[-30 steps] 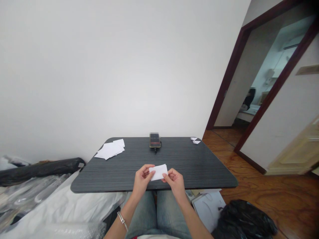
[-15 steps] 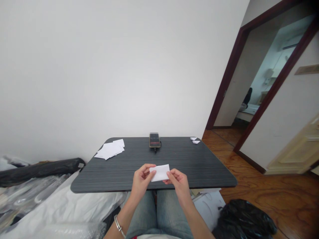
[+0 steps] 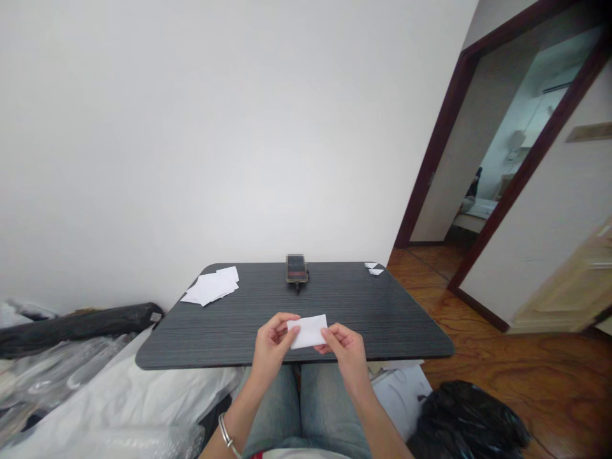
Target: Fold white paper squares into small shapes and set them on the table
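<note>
I hold a small white folded paper just above the near edge of the dark table. My left hand pinches its left end with thumb and fingers closed. My right hand pinches its right end the same way. A silver bracelet sits on my left wrist. A loose pile of white paper sheets lies at the table's far left corner. Two small folded white pieces lie at the far right corner.
A phone with a cable stands at the far middle of the table against the white wall. Clear plastic wrap and a black roll lie on the left. A black bag sits on the wooden floor at right, near an open doorway.
My right hand has slid a little to the right along the paper, and the paper now lies slightly flatter. The figure seen through the doorway has moved mostly out of sight.
</note>
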`<state>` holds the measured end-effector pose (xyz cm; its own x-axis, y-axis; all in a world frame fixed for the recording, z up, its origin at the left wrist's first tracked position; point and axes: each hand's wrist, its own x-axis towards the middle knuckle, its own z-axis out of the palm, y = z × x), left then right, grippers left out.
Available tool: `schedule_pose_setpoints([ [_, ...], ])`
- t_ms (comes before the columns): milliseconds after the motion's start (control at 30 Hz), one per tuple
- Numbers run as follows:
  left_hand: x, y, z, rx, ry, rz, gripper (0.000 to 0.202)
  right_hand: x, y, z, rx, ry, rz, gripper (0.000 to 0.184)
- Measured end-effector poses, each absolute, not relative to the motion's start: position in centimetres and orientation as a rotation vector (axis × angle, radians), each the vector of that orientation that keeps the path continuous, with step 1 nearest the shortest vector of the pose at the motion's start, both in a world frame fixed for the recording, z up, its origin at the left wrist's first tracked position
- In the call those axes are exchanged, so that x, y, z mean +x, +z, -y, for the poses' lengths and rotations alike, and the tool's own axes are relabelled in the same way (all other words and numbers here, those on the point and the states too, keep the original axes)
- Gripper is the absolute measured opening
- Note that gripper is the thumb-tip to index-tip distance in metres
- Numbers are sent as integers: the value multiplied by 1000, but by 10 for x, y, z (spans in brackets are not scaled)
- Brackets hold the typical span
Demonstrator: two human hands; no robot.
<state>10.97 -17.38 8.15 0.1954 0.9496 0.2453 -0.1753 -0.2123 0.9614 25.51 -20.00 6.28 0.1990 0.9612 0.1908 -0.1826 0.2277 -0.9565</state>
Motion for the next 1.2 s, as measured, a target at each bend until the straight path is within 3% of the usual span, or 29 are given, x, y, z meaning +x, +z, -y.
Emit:
schedule_pose_setpoints([
  [700,110,81,171,1314,1270,-847,23,259,62,201,-1044,953,1180,27],
  [1033,122,79,177,1171,1296,-784,45,254,63,205,-1078,888,1180,27],
  [1200,128,79,184,1147,1171,-868,31,253,65,207,-1067,849,1169,26],
])
